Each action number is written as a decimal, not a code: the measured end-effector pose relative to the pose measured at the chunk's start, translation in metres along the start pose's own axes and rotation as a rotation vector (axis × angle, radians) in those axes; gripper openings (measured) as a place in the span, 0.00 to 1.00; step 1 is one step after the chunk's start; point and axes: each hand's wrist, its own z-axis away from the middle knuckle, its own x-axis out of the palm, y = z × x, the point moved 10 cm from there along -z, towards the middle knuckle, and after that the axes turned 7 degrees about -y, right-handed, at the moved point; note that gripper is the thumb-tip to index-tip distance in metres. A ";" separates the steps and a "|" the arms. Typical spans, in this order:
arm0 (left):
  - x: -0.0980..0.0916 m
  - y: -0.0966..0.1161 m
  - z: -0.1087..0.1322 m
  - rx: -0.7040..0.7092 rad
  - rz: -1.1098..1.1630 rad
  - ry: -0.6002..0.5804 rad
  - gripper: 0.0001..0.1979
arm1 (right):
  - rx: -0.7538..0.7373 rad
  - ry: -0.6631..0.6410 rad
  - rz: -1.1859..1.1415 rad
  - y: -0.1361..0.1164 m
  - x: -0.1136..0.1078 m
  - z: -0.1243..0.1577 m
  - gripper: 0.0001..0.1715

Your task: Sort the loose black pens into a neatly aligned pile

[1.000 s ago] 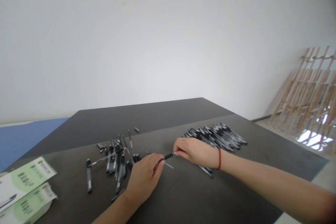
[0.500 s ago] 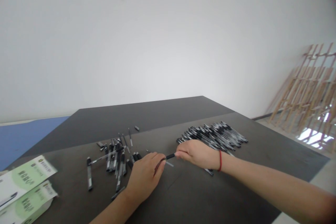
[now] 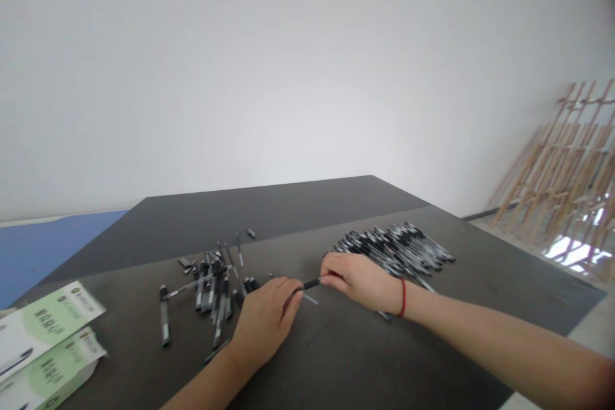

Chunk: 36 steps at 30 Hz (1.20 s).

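Note:
Between my two hands is a pen (image 3: 311,284) with a black grip section, held over the middle of the dark table. My left hand (image 3: 269,314) is closed around its body, most of which the fingers hide. The fingertips of my right hand (image 3: 350,278) pinch the other end, near the tip. A thin clear refill-like stick (image 3: 310,299) lies on the table just below the pen. Left of my left hand is a loose heap of pen parts (image 3: 211,288), with black caps and clear barrels. Beyond my right hand lies a wide pile of pens (image 3: 396,246).
Two green-and-white boxes (image 3: 57,317) lie at the table's left front edge. A single small cap (image 3: 251,233) rests farther back on the dark table (image 3: 269,205). Wooden easel-like frames (image 3: 562,166) lean by the white wall at right.
Both hands keep almost the same place and hold on the pen. My right hand's fingers have shifted very slightly; the heap and pile look unchanged.

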 end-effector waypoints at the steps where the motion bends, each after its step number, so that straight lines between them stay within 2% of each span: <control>1: 0.000 0.001 0.000 0.006 -0.003 -0.001 0.10 | 0.012 -0.014 0.000 0.001 0.001 0.000 0.13; 4: -0.002 0.001 0.001 0.019 0.003 0.029 0.11 | 0.024 -0.045 0.017 0.001 0.003 -0.001 0.15; 9: -0.006 -0.001 0.002 0.016 0.030 0.083 0.12 | -0.102 -0.032 0.168 -0.010 0.001 -0.002 0.16; 12: -0.007 -0.002 0.003 0.021 0.019 0.092 0.13 | -0.133 -0.058 0.147 -0.011 0.004 -0.004 0.19; 15: -0.008 -0.001 0.003 0.027 -0.002 0.092 0.13 | -0.070 -0.141 -0.070 -0.001 0.008 -0.005 0.21; 19: -0.007 -0.003 0.002 0.008 0.049 0.089 0.12 | 0.073 -0.462 -0.549 0.022 0.029 -0.008 0.28; 21: -0.006 -0.009 0.001 -0.046 0.136 0.091 0.11 | 0.104 -0.538 -0.690 0.031 0.029 -0.019 0.31; 22: -0.005 -0.014 0.001 -0.089 0.190 0.093 0.11 | 0.119 -0.498 -0.713 0.037 0.023 -0.030 0.31; 24: -0.003 -0.024 0.003 -0.179 0.316 0.106 0.13 | 0.149 -0.298 -0.694 0.051 0.004 -0.058 0.26; 26: -0.002 -0.032 0.006 -0.234 0.455 0.145 0.14 | 0.147 -0.131 -0.646 0.052 -0.009 -0.085 0.19; 27: -0.002 -0.034 0.007 -0.239 0.519 0.169 0.15 | 0.134 -0.093 -0.632 0.048 -0.010 -0.097 0.18; 31: 0.001 -0.034 0.009 -0.212 0.667 0.187 0.14 | 0.088 -0.067 -0.649 0.024 0.006 -0.139 0.19; 36: -0.001 -0.029 0.010 -0.177 0.698 0.187 0.14 | 0.081 -0.062 -0.732 0.004 0.030 -0.176 0.19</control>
